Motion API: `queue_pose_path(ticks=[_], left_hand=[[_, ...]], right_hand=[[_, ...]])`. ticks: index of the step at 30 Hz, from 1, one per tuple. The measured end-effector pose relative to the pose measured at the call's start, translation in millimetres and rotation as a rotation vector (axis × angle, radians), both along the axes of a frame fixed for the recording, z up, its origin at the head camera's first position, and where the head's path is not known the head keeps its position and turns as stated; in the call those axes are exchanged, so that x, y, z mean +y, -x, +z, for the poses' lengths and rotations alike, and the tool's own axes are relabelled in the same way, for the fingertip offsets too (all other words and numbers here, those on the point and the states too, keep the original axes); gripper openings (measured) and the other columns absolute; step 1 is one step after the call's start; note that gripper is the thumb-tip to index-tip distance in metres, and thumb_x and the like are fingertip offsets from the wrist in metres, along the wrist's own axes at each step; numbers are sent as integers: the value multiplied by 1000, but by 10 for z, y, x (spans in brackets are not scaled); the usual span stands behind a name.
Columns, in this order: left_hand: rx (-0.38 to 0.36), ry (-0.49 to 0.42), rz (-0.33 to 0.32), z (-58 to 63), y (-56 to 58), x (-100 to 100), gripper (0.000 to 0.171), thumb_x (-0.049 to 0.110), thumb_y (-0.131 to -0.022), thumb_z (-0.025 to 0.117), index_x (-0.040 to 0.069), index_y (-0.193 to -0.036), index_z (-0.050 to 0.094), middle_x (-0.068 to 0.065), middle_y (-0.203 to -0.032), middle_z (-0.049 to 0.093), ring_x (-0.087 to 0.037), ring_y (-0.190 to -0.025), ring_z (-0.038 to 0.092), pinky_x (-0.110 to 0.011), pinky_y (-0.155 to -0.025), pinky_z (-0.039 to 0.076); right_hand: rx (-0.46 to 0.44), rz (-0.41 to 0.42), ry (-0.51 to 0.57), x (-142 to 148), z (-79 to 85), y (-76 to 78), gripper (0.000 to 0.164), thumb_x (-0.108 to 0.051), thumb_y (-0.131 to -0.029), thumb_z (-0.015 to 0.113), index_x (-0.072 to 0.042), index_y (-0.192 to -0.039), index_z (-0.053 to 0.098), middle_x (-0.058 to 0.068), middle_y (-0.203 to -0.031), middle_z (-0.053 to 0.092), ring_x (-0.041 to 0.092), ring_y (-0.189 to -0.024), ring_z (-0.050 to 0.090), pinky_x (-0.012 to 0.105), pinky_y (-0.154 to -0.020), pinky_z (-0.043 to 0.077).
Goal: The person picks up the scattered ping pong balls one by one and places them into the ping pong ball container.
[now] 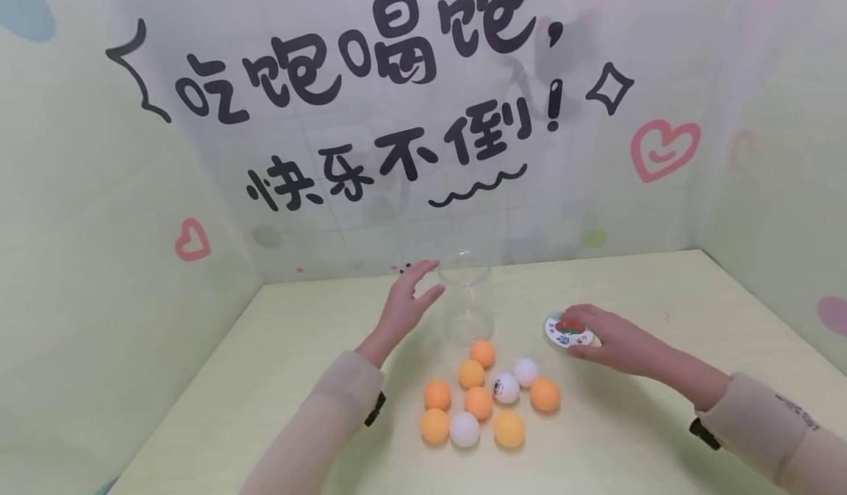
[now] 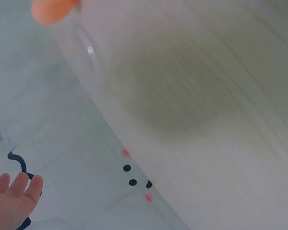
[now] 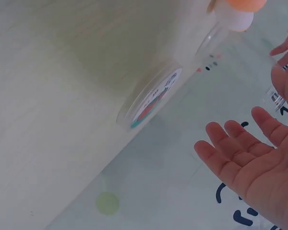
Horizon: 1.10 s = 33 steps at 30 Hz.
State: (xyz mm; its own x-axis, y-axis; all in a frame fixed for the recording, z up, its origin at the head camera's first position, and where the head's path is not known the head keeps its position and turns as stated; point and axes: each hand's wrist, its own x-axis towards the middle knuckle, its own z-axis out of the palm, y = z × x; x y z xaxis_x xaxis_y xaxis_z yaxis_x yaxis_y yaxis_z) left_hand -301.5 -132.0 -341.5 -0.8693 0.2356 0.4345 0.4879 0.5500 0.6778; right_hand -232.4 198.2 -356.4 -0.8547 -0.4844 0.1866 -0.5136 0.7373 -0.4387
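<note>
A clear round jar stands upright near the back of the table, its mouth facing up. Beside its left rim is my left hand, fingers extended and thumb spread. That hand shows only partly in the left wrist view. To the right of the jar, a round lid with a white, red and green printed face lies on the table. My right hand reaches over the lid's right side. In the right wrist view, this hand has its fingers spread, with a gap between them and the lid.
Several orange balls and three white balls lie grouped on the pale table in front of the jar. A printed cloth hangs behind and along both sides of the table.
</note>
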Motion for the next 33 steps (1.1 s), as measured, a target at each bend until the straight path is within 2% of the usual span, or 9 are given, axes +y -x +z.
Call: queue_pose_path(ticks=[5,8,10,14,19,25,33], left_hand=[[26,15,6,-100,40,58,38,20,-91,56,8,-127,53,-13,-139,42,-28,-132,33,-49,-105,28],[-24,-35,10,-139,49,63,39,23,-91,56,11,-128,53,-9,-139,44,-28,-127,41,-48,-102,34],[-67,-86,14,-148,45,68,40,25,-90,58,13,-128,53,-7,-138,46,-29,-121,48,-46,-96,41],[-134,-155,23,-125,34,92,43,29,-87,61,15,-127,54,-6,-134,50,-30,-110,57,-42,-86,49],[-215,-141,28,-101,20,148,47,30,-86,64,19,-128,49,-13,-135,47,-28,-109,58,-41,-86,49],[-224,-153,23,-113,12,205,54,26,-83,67,13,-129,43,-17,-136,44,-34,-120,48,-46,-94,43],[-260,-163,23,-151,25,261,63,23,-81,70,16,-132,33,-18,-141,37,-35,-122,45,-48,-94,42]], right_hand=[[82,104,-48,-115,-65,-67,35,-25,-81,68,-4,-108,60,11,-112,58,31,-104,55,45,-85,46],[144,194,-64,-180,-127,-114,28,-27,-81,68,-8,-100,62,3,-103,60,22,-94,58,36,-77,49],[137,238,-62,-215,-159,-144,26,-29,-81,68,-11,-99,62,-1,-100,59,14,-89,57,30,-73,49],[61,294,-64,-267,-199,-162,19,-30,-82,67,-16,-95,64,-8,-94,57,5,-80,54,24,-67,47],[-62,292,-63,-305,-234,-136,16,-27,-80,69,-16,-91,62,-12,-86,56,5,-75,53,22,-65,47],[-181,286,9,-321,-275,-137,17,-23,-80,69,-19,-84,53,-15,-80,52,0,-69,49,19,-61,44],[-234,318,67,-337,-282,-159,19,-12,-76,67,-17,-87,52,-12,-73,48,-2,-60,41,17,-55,37]])
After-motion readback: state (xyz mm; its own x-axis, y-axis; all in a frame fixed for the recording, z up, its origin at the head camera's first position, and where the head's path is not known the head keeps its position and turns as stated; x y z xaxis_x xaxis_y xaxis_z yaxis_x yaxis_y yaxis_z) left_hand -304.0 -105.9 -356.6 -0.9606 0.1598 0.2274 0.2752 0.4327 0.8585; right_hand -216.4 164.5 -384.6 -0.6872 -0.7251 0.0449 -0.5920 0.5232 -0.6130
